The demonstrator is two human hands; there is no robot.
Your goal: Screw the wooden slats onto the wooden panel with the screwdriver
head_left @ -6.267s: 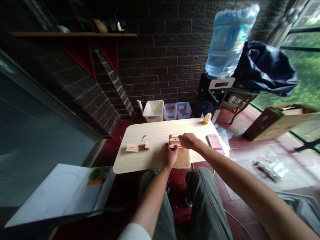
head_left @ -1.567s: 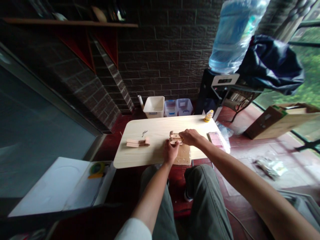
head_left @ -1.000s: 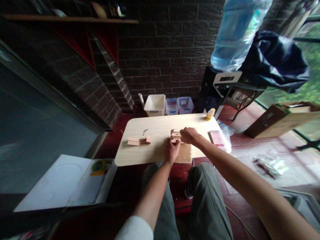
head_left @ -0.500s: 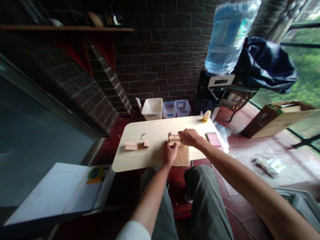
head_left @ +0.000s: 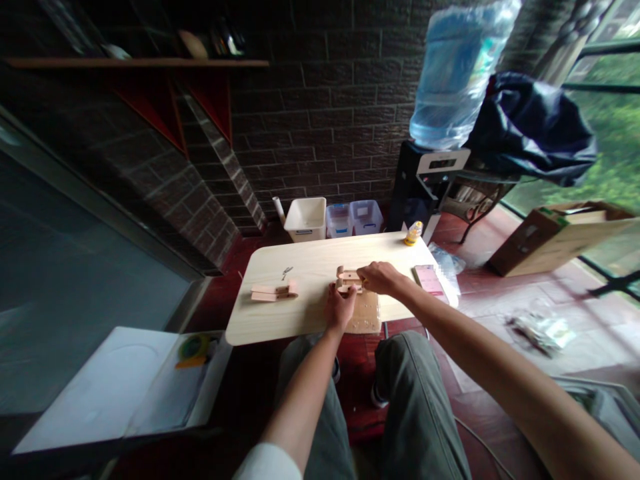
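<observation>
Head view looked down on a pale wood-grain table (head_left: 295,320) with rounded corners, set on a dark red floor (head_left: 357,400) before a dark brick wall (head_left: 345,130). Beyond its far edge stood a cream bin (head_left: 306,230) and two bluish clear bins (head_left: 366,217); to the right were a dispenser (head_left: 443,162) topped by a blue water bottle (head_left: 443,87), an open carton (head_left: 530,243) and a bright window (head_left: 613,140). Near the middle of the table, at the far end of a brown board (head_left: 365,319), lay the wooden assembly (head_left: 350,274), light tan, with parallel bars, a rounded left end and a dark hole. Thumb and fingers of the left hand (head_left: 341,307) pinched its near side; the right hand (head_left: 380,277) was curled closed at its right end, and what it gripped could not be told. A similar wooden piece (head_left: 274,292) lay to the left, just below small dark metal parts (head_left: 287,273). The water bottle bore a greenish label (head_left: 487,53) and a pink-and-white flat item (head_left: 429,280) had print, both too blurred to read
</observation>
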